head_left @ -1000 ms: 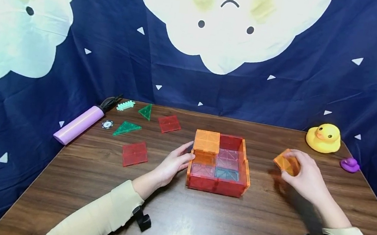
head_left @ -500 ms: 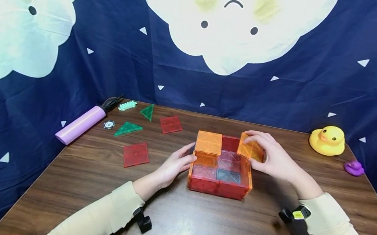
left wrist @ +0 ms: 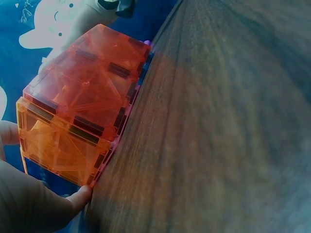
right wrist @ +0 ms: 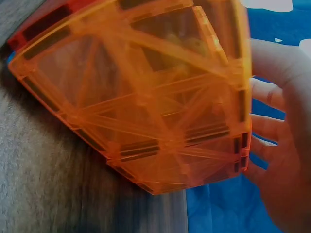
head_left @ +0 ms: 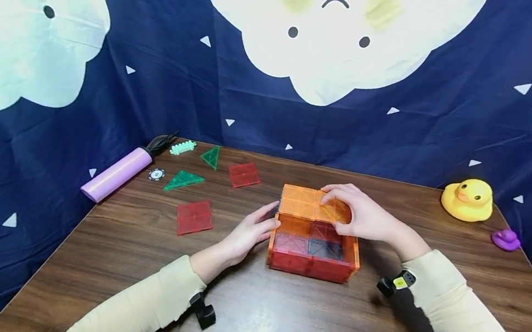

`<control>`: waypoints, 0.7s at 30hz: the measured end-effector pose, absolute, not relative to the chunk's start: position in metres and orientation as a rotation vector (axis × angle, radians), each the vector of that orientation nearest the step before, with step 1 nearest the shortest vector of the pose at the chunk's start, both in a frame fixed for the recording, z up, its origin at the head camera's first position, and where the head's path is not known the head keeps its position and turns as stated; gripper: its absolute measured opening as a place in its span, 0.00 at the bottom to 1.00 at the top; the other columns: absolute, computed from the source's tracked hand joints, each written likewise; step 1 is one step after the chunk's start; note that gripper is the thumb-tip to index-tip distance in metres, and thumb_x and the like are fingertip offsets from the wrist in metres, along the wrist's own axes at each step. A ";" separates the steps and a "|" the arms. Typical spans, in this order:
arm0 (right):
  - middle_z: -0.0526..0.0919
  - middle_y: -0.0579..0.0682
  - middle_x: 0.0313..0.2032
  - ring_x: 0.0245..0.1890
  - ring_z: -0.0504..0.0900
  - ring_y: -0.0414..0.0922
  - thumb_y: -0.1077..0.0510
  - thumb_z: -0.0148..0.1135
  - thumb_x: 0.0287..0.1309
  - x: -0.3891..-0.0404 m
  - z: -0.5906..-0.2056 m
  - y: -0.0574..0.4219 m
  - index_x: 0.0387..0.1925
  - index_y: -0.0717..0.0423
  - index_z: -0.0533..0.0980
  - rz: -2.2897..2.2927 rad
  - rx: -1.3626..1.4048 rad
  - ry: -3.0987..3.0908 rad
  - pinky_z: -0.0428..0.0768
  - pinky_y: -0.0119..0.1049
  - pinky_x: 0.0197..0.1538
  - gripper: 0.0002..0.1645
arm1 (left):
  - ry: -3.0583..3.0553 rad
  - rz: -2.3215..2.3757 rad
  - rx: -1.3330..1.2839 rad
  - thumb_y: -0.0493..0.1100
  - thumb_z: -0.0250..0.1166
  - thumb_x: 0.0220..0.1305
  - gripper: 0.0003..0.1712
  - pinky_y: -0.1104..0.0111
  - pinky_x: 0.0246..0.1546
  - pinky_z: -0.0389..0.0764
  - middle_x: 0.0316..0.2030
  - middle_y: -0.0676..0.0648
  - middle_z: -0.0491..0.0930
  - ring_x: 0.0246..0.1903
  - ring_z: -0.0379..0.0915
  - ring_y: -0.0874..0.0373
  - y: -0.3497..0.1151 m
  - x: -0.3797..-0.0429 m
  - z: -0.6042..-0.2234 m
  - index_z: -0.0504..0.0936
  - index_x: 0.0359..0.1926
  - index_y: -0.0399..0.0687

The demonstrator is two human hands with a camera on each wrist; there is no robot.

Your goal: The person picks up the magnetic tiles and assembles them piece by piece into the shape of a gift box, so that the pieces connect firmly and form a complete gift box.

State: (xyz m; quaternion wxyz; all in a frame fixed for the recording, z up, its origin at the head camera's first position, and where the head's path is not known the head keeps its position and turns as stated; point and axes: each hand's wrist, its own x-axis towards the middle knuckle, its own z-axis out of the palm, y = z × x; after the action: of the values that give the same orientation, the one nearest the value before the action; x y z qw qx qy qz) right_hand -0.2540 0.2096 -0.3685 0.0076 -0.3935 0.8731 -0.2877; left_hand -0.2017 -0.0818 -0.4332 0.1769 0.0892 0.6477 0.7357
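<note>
A low box of translucent magnetic tiles stands on the table, with red front and orange side walls. One orange square tile covers its back left. My right hand pinches a second orange square tile between thumb and fingers, over the back right of the box and right beside the first tile. The fairly straight fingers of my left hand rest against the box's left side. In the left wrist view, fingertips touch the upper and lower edges of the orange side wall.
Red square tiles and green triangle tiles lie left of the box. Beyond them are a poker chip, a mint-green piece and a lilac hand pump. A yellow duck and purple duck stand far right.
My right hand has brought the orange square tile leftward from the right of the box to its back right top, beside the other orange tile. The left hand has stayed at the box's left side.
</note>
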 end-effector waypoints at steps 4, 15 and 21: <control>0.74 0.54 0.66 0.63 0.68 0.54 0.65 0.74 0.45 -0.255 -0.371 0.210 0.52 0.49 0.79 -0.930 -1.229 2.708 0.67 0.57 0.63 0.28 | 1.840 2.076 0.240 0.38 0.56 0.73 0.38 0.48 0.70 0.61 0.77 0.35 0.54 0.72 0.59 0.40 -0.081 -0.202 -0.433 0.55 0.80 0.43; 0.71 0.54 0.69 0.68 0.67 0.53 0.63 0.73 0.56 -0.261 -0.387 0.224 0.64 0.52 0.75 -1.194 -1.165 2.575 0.63 0.46 0.70 0.33 | 1.833 2.073 0.232 0.38 0.56 0.73 0.38 0.48 0.70 0.60 0.77 0.35 0.52 0.72 0.58 0.40 -0.082 -0.202 -0.433 0.54 0.80 0.43; 0.74 0.60 0.65 0.59 0.75 0.46 0.65 0.64 0.66 -0.258 -0.405 0.226 0.68 0.64 0.69 -1.628 -0.842 2.449 0.73 0.28 0.59 0.30 | 1.844 2.055 0.189 0.39 0.56 0.73 0.38 0.48 0.69 0.62 0.77 0.36 0.54 0.72 0.60 0.41 -0.083 -0.202 -0.428 0.55 0.80 0.44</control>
State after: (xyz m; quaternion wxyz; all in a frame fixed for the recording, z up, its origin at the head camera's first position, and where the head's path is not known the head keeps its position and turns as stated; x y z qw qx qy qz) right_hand -0.2578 0.2265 -0.4052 0.0414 -0.2752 0.7999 -0.5318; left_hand -0.2020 -0.0827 -0.4280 0.1861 0.0672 0.6547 0.7295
